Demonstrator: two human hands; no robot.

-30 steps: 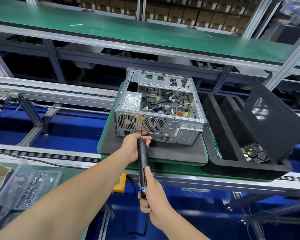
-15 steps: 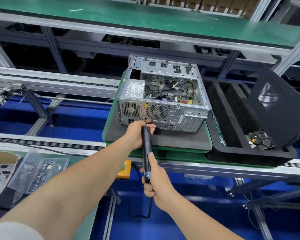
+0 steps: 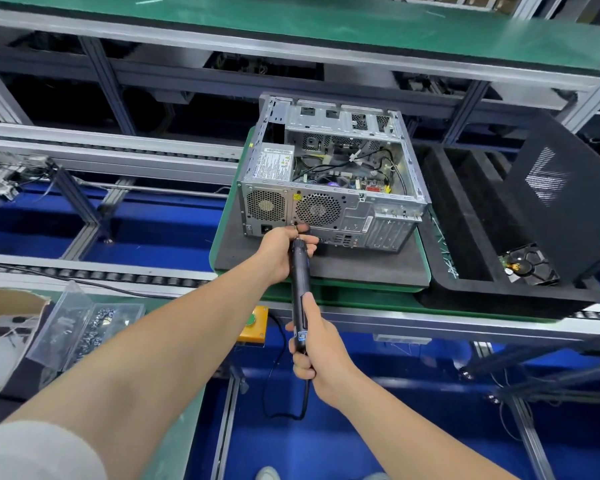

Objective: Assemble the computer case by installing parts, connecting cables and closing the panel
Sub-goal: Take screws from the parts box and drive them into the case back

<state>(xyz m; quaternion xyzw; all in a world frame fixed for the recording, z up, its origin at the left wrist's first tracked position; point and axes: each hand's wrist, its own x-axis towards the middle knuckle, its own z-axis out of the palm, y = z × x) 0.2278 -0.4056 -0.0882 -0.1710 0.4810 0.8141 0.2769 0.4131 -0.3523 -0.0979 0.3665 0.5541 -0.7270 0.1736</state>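
Observation:
A silver computer case (image 3: 329,188) lies on its side on a grey foam mat (image 3: 343,268), open side up, with cables and the motherboard visible inside. Its rear panel with two round fan grilles faces me. A black electric screwdriver (image 3: 299,292) points at the rear panel below the larger grille. My left hand (image 3: 284,251) grips the screwdriver's front end at the tip, against the case. My right hand (image 3: 314,348) grips its rear handle, where the cord leaves. The black side panel (image 3: 565,199) leans upright in a black foam tray to the right.
The black foam tray (image 3: 465,237) also holds a small fan part (image 3: 527,268). A clear box of screws (image 3: 84,327) and a cardboard box (image 3: 4,327) sit on the near bench at left. A yellow button box (image 3: 253,323) hangs on the conveyor rail. Roller rails run left and right.
The view has dipped and shifted slightly, so the case sits higher in frame. Both hands keep the same grip on the screwdriver at the rear panel.

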